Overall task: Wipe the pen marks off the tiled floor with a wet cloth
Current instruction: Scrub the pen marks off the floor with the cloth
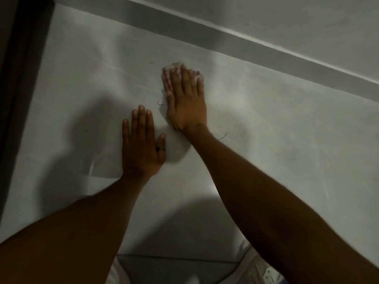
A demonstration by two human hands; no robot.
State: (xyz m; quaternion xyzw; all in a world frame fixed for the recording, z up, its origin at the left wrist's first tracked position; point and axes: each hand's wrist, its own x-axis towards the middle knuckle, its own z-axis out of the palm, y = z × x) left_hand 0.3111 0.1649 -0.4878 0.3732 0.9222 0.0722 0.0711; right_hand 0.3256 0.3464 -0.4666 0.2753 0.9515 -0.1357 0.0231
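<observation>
From the head camera, the right hand (185,99) lies flat, fingers pressed together, on a small white cloth with red stripes (171,75) against the pale grey tiled floor (287,140). A thin dark pen mark (161,102) curls beside its thumb. The left hand (141,144), wearing a dark thumb ring (160,149), rests flat nearby, fingers close together.

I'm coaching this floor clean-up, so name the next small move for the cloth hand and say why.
Probably drag the cloth back toward the body. The right hand presses it flat on the floor, and a dark pen mark shows just beside the hand, nearer than the cloth. The left hand only braces.
</observation>
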